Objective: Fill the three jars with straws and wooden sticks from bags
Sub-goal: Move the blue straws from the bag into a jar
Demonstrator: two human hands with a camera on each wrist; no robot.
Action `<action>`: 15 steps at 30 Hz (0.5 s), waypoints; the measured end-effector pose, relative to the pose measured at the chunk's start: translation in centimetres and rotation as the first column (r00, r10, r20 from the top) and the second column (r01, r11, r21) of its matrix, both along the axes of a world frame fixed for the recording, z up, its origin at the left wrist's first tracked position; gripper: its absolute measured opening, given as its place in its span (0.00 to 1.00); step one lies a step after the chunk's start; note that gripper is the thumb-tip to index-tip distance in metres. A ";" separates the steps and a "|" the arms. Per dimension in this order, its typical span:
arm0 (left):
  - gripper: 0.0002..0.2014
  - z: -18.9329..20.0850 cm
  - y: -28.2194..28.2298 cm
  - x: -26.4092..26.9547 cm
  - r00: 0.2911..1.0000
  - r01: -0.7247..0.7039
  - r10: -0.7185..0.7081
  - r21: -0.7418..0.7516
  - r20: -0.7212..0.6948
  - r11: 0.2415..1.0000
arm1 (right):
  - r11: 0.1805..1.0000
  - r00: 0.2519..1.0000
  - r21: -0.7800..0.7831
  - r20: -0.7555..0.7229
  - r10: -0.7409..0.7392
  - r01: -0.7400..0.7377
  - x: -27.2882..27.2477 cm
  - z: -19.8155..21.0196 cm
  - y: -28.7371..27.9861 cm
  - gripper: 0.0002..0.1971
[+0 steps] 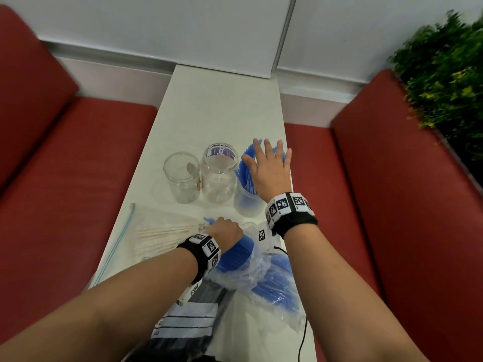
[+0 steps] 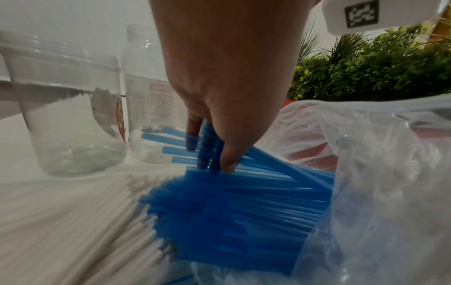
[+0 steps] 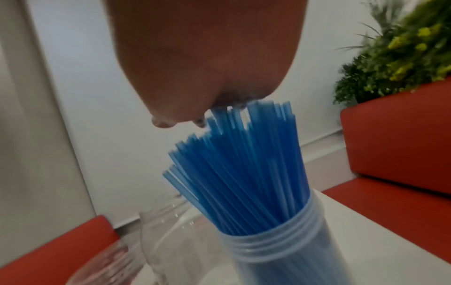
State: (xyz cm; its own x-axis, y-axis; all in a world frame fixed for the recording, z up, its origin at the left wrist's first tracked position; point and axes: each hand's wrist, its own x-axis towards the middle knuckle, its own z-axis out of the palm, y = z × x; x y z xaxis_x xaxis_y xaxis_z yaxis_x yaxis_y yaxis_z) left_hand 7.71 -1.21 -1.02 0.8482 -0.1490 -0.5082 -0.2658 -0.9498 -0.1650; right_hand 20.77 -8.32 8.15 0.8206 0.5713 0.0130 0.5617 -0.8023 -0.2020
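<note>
Worktop (image 1: 217, 105): long, narrow, white, smooth, set between red upholstered benches (image 1: 78, 158).

Clear plastic bag (image 1: 258, 267): thin, crinkled, limp film at the near right of the worktop, its mouth toward the jars, a mass of blue straws (image 2: 231, 208) lying inside. It will likely slide and collapse if pulled, so take the straws, not the film.

Zip bag of wooden sticks (image 1: 156, 236): flat, at the near left, pale thin sticks lying roughly parallel; probably light and stiff.

Three jars, in a row across the worktop. Left jar (image 1: 182, 177) and middle jar (image 1: 219, 173): clear, round, upright, nothing in them. Right jar (image 1: 247, 202): frosted plastic with a threaded neck, packed with upright blue straws (image 3: 244, 173) fanning above the rim.

Right hand (image 1: 269, 168): grip wide, fingers straight and spread, palm resting on the straw tips. Judged: levelling or pressing the bundle down.

Left hand (image 2: 219, 86): grip curled round a few blue straws at the bag mouth. Straws are hollow, smooth, light and springy; a bunch held near mid-length should scatter least.
</note>
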 end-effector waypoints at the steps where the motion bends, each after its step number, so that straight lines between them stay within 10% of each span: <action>1: 0.13 0.3 0.1 -0.1 1.000 -0.009 0.009 0.004 0.000 1.000 | 1.000 1.000 0.005 -0.023 -0.011 0.011 0.1 0.3 0.0 0.35; 4: 0.15 1.2 0.3 -0.6 0.999 -0.043 0.043 0.019 0.021 0.999 | 0.998 0.980 -0.060 -0.196 -0.042 0.031 -0.3 1.4 -0.5 0.39; 7: 0.16 2.4 0.5 -1.1 0.998 -0.049 0.048 0.039 0.032 0.998 | 0.977 0.996 0.211 -0.086 -0.010 0.028 -1.3 3.2 -1.5 0.36; 11: 0.16 5.7 0.6 -1.3 0.998 -0.064 0.064 0.078 -0.001 0.995 | 0.678 1.000 0.735 -0.008 -0.025 0.023 -4.4 4.3 -3.2 0.17; 15: 0.16 10.7 0.5 -0.7 0.994 -0.097 0.105 0.163 -0.041 0.982 | 0.986 0.788 0.164 -0.603 0.126 -0.032 -7.6 2.5 -4.0 0.25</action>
